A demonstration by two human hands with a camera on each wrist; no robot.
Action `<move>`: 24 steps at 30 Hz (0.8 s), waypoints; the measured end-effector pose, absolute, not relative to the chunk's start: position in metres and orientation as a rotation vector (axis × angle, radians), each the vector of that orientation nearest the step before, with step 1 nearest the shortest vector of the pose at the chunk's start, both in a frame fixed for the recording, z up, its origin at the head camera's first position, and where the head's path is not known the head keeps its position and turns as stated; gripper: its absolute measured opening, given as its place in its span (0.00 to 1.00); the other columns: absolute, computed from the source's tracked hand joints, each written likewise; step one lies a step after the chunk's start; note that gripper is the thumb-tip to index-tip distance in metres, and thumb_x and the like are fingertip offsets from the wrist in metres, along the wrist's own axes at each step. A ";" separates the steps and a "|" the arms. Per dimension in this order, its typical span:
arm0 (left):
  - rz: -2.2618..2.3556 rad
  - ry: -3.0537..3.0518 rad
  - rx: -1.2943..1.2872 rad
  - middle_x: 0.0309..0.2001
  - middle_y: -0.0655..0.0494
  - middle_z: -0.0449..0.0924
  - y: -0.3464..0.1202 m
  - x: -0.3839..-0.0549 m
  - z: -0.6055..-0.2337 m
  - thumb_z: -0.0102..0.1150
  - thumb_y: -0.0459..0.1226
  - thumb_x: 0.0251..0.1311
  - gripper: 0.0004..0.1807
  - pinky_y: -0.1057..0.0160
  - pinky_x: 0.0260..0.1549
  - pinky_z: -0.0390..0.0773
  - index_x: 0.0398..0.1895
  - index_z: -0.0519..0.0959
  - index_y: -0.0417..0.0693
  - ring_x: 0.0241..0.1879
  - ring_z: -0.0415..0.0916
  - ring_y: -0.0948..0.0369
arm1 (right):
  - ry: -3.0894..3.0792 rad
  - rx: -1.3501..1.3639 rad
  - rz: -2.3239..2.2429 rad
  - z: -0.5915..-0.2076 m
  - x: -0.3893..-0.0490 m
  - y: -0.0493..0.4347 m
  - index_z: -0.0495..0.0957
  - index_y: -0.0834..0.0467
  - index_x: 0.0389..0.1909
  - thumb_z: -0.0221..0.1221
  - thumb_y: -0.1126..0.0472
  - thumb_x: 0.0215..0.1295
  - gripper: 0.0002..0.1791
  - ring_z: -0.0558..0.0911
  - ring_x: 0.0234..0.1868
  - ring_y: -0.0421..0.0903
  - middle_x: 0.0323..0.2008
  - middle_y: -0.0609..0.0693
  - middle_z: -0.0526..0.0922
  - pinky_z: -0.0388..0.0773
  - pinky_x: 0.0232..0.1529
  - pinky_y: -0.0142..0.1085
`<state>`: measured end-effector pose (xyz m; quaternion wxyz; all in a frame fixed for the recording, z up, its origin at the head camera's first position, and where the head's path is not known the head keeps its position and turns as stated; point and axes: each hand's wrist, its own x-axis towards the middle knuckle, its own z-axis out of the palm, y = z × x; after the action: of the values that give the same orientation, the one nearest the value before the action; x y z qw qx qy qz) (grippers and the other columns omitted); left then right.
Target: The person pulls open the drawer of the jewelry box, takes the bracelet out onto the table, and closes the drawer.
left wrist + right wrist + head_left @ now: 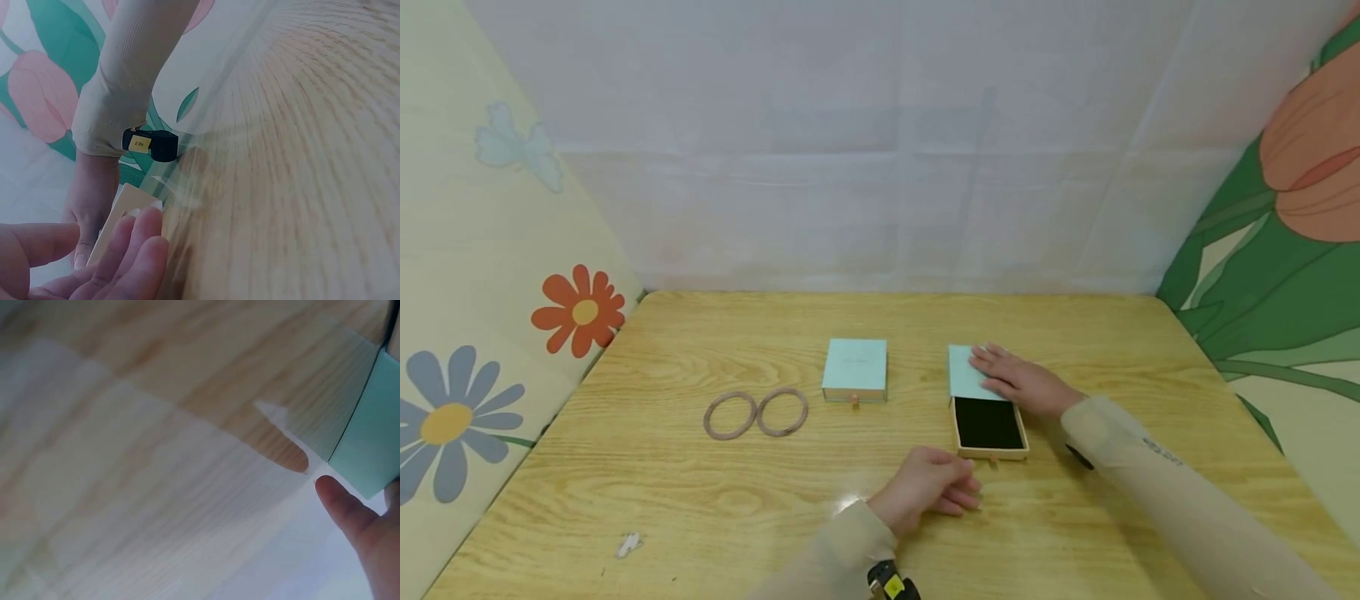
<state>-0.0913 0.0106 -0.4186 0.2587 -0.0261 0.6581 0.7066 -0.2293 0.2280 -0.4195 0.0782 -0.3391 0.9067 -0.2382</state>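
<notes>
On the right side of the table, a mint-green drawer box (964, 373) has its black-lined drawer (989, 423) pulled out toward the front. My right hand (1026, 383) lies over the box top with fingers extended; in the right wrist view the thumb (344, 503) is beside the green box wall (369, 425). My left hand (925, 483) is just in front of the drawer's left front corner, and in the left wrist view its fingers (134, 256) are loosely bent with the thumb apart, holding nothing. Whether its fingertips touch the drawer, I cannot tell.
A second mint-green box (855, 367), its drawer pushed in, stands left of the first. Two brownish bangles (730, 416) lie side by side farther left. A small white scrap (628, 544) is near the front left of the wooden table (700, 500). A white sheet (895, 167) hangs behind.
</notes>
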 end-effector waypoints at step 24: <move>2.019 1.659 -0.157 0.35 0.39 0.84 0.035 -0.087 -0.432 0.53 0.33 0.68 0.12 0.65 0.26 0.83 0.45 0.79 0.29 0.35 0.85 0.48 | 2.711 -1.014 -0.726 -0.420 -0.230 0.228 0.62 0.62 0.70 0.49 0.53 0.76 0.28 0.50 0.73 0.63 0.72 0.59 0.58 0.50 0.68 0.61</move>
<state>-0.0869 0.0351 -0.4318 0.2586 -0.0578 0.6122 0.7450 -0.2296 0.2277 -0.4200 0.0788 -0.3387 0.9057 -0.2424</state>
